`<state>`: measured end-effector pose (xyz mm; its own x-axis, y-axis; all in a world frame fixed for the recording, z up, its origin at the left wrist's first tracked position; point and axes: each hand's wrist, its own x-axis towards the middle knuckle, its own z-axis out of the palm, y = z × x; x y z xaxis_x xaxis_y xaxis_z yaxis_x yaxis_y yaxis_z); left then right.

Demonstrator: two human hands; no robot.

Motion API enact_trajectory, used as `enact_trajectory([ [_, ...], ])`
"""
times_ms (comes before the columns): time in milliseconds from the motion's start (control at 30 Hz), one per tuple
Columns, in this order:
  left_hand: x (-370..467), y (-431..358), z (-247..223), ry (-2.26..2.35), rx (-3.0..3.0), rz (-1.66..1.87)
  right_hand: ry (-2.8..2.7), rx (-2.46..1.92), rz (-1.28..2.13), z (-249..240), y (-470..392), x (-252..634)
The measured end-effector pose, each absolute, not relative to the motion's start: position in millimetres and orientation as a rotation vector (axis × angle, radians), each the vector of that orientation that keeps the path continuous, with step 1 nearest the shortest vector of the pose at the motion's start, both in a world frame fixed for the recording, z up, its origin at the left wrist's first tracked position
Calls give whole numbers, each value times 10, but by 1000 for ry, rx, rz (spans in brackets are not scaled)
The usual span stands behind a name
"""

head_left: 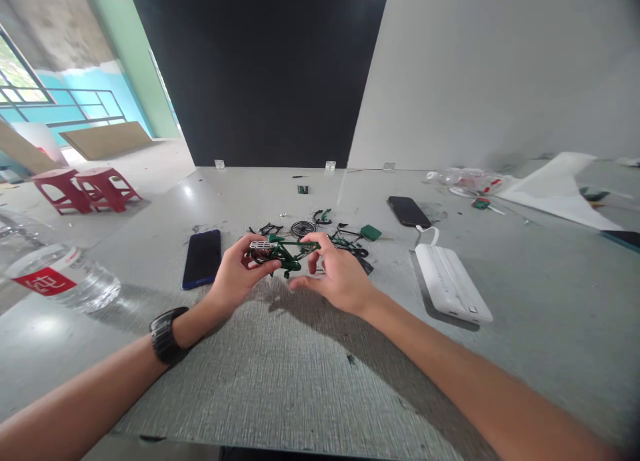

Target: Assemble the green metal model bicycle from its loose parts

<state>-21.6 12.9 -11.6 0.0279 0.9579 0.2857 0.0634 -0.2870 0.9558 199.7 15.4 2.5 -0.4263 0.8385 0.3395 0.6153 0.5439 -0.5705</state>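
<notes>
A small green model bicycle (285, 253) with a silver rear rack is held up over the table, tilted a little. My left hand (237, 269) grips it at the rear, with the thumb in front and fingers behind, partly hiding the rear wheel. At the front end of the frame is my right hand (340, 274). Its index finger reaches beside the front tube, while the thumb is stretched out below, apart from the frame. Behind lies a loose spoked wheel (303, 229). More black and green bicycle parts (345, 238) lie partly hidden behind my right hand.
A phone (202, 258) lies left of my hands, another phone (409, 212) back right. A white power bank (451, 281) is on the right. Farther out are a water bottle (65, 278), a clear plastic bottle (465, 179) and a white wing-shaped piece (555, 184). Red stools (107, 188) stand beyond.
</notes>
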Motion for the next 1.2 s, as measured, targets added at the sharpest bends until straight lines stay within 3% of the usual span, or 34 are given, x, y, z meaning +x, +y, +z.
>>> enact_trajectory([
  [667, -197, 115, -102, 1117, 1625, 1301, -2134, -1206, 291, -47, 129, 1980],
  [1200, -296, 187, -166, 1351, 1801, 1228, -1976, -1061, 398, 19, 256, 2150],
])
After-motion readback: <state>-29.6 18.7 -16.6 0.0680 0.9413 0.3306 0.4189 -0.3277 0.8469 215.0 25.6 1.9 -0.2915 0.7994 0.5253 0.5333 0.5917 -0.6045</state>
